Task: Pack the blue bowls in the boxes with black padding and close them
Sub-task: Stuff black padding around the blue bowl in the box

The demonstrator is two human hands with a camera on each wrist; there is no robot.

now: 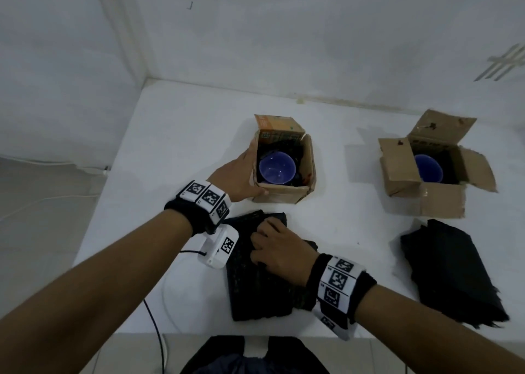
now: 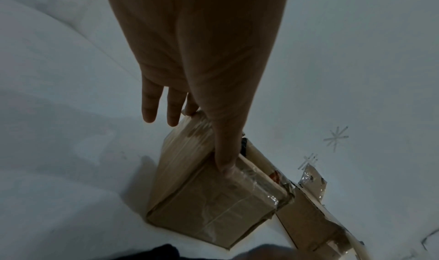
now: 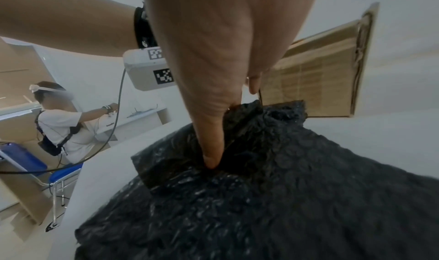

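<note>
Left box (image 1: 284, 171) sat mid-table, flaps up, one blue bowl (image 1: 277, 167) inside on black padding. Left hand (image 1: 238, 176) gripped the box's near-left corner: thumb across the front face, fingers along the left wall. Wrist view showed the thumb pressed on the taped top edge, two fingers hanging free past the corner.

Right hand (image 1: 279, 250) was down on the padding stack (image 1: 261, 277) just in front of that box, fingers curled into the top sheet, thumb dug into a fold; it was pinching the sheet.

Right box (image 1: 431, 171) stood well apart, flaps splayed, second bowl (image 1: 427, 167) inside. Second stack (image 1: 451, 271) lay in front of it. All sat on the white table (image 1: 176, 135).
</note>
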